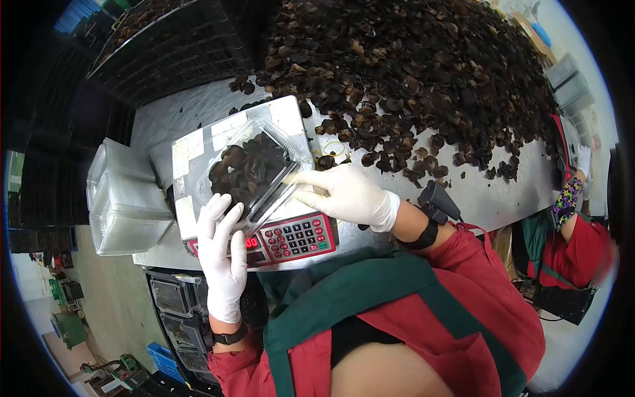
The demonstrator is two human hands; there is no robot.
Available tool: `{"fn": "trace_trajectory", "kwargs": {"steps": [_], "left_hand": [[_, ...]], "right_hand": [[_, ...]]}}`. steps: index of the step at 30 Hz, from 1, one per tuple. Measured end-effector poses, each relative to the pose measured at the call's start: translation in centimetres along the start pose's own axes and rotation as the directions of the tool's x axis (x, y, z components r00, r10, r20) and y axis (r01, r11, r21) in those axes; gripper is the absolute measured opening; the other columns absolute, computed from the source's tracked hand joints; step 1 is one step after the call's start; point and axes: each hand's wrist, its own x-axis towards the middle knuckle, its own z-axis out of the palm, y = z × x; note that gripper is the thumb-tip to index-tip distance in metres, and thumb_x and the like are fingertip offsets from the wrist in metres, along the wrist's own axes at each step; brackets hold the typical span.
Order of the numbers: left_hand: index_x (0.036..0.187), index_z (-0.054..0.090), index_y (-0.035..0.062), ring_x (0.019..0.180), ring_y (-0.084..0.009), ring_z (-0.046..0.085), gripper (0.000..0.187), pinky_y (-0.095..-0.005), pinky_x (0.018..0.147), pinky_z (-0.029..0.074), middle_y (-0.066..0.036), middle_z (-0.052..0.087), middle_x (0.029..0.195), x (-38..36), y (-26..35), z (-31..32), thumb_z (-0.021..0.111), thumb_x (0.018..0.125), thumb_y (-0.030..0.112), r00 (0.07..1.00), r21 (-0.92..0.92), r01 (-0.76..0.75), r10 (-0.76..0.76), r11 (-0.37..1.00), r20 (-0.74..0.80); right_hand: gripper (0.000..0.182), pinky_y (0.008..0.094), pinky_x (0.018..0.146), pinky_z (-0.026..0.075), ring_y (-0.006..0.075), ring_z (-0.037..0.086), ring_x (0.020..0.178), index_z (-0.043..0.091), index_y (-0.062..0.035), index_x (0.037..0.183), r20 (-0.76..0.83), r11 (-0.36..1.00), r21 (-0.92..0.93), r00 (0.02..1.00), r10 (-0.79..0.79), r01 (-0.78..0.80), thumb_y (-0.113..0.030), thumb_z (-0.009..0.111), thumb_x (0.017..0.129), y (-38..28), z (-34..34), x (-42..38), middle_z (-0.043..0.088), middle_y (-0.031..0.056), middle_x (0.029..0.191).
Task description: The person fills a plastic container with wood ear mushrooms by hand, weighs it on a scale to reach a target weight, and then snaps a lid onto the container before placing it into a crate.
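Observation:
A clear plastic clamshell box (254,169) filled with dark dried mushrooms sits on a digital scale (291,239) with a red keypad. My left hand (223,246), in a white glove, rests at the box's near left corner, fingers spread against its edge. The gloved fingers of my right hand (344,193) press on the box's lid at its near right side. The lid is partly down over the mushrooms.
A large heap of dried dark mushrooms (423,73) covers the table (476,192) beyond the scale. A stack of empty clear boxes (126,198) stands at the left. Black crates (169,46) sit at the far left. Another person in red (572,241) works at the right.

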Motion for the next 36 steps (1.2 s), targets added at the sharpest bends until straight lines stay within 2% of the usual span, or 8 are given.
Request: {"fn": "trace_trajectory", "kwargs": {"steps": [4, 7, 12, 15, 20, 25, 29, 36], "left_hand": [[0.12, 0.066, 0.0028, 0.131, -0.0343, 0.05, 0.038, -0.0432, 0.111, 0.038, -0.015, 0.058, 0.132, 0.4, 0.4, 0.2, 0.059, 0.085, -0.008, 0.996, -0.062, 0.082, -0.084, 0.995, -0.035], [0.12, 0.067, 0.0035, 0.131, -0.0332, 0.05, 0.039, -0.0423, 0.11, 0.039, -0.015, 0.058, 0.132, -0.2, -0.3, 0.7, 0.058, 0.085, -0.011, 0.996, -0.066, 0.073, -0.076, 0.995, -0.04], [0.121, 0.067, 0.0033, 0.134, -0.0336, 0.047, 0.044, -0.043, 0.112, 0.036, -0.016, 0.057, 0.133, -0.7, -0.7, 1.0, 0.053, 0.082, -0.013, 0.994, -0.111, 0.071, -0.08, 0.991, -0.073], [0.122, 0.066, 0.0012, 0.138, -0.0353, 0.042, 0.06, -0.045, 0.116, 0.03, -0.018, 0.055, 0.136, -0.8, -0.5, 0.9, 0.039, 0.071, -0.015, 0.995, -0.209, 0.057, -0.072, 0.976, -0.066], [0.14, 0.05, 0.006, 0.119, -0.0245, 0.054, 0.057, -0.0362, 0.099, 0.045, -0.015, 0.054, 0.132, -2.2, -0.6, 1.8, 0.062, 0.085, -0.003, 0.885, -0.078, 0.293, -0.301, 0.953, -0.355], [0.151, 0.038, 0.0097, 0.074, -0.0096, 0.051, 0.064, -0.0238, 0.071, 0.046, -0.003, 0.059, 0.091, -2.9, -1.1, 2.2, 0.058, 0.091, -0.002, 0.795, -0.459, 0.477, -0.59, 0.749, -0.137], [0.157, 0.025, 0.0123, 0.07, -0.0085, 0.05, 0.067, -0.0228, 0.068, 0.044, -0.003, 0.057, 0.081, -2.5, -0.3, 2.6, 0.05, 0.096, 0.001, 0.796, -0.493, 0.492, -0.6, 0.718, -0.078], [0.158, 0.024, 0.0123, 0.067, -0.0069, 0.048, 0.067, -0.021, 0.066, 0.043, -0.002, 0.056, 0.079, -2.8, -0.4, 3.2, 0.048, 0.096, -0.001, 0.782, -0.563, 0.475, -0.618, 0.676, -0.082]], "right_hand": [[0.025, 0.0267, 0.053, 0.048, 0.0095, 0.06, 0.055, 0.073, -0.0096, 0.112, 0.068, 0.999, -0.036, 0.998, 0.01, -0.008, -0.024, 0.062, 0.095, -0.7, -1.6, 0.0, 0.065, 0.0074, 0.064], [0.022, 0.0206, 0.053, 0.046, 0.0052, 0.058, 0.058, 0.075, -0.0057, 0.101, 0.152, 0.743, 0.607, 0.959, 0.239, -0.281, -0.017, 0.057, 0.099, 0.4, -3.6, -0.3, 0.065, 0.0002, 0.068], [0.043, 0.0193, 0.049, 0.045, 0.008, 0.063, 0.058, 0.048, -0.0039, 0.141, 0.175, 0.759, 0.531, 0.925, 0.337, -0.377, -0.024, 0.051, 0.103, 1.4, -3.2, 1.2, 0.069, 0.0048, 0.083], [0.047, 0.0207, 0.049, 0.049, 0.0105, 0.063, 0.058, 0.042, -0.0012, 0.144, 0.281, 0.694, 0.6, 0.917, 0.283, -0.398, -0.019, 0.05, 0.101, 0.9, -1.4, 2.2, 0.069, 0.0101, 0.08], [0.047, 0.02, 0.05, 0.048, 0.0082, 0.059, 0.056, 0.042, 0.0014, 0.144, 0.27, 0.708, 0.598, 0.926, 0.263, -0.375, -0.011, 0.049, 0.1, 0.6, -1.4, 3.2, 0.069, 0.0097, 0.079], [0.049, 0.0212, 0.055, 0.049, 0.0083, 0.062, 0.063, 0.042, -0.0019, 0.142, 0.08, 0.748, 0.592, 0.945, 0.316, -0.3, -0.017, 0.058, 0.098, -0.3, -0.3, 2.2, 0.067, 0.0069, 0.082], [0.043, 0.0198, 0.067, 0.05, 0.0094, 0.063, 0.085, 0.041, -0.002, 0.139, 0.043, 0.728, 0.655, 0.972, 0.232, -0.203, -0.017, 0.055, 0.101, 0.6, 0.5, 1.0, 0.062, 0.0063, 0.098], [0.042, 0.0195, 0.063, 0.046, 0.005, 0.058, 0.073, 0.05, -0.003, 0.139, 0.035, 0.85, 0.49, 0.978, 0.203, -0.194, -0.01, 0.055, 0.097, 0.3, -0.3, 0.9, 0.064, 0.0034, 0.087]]}}
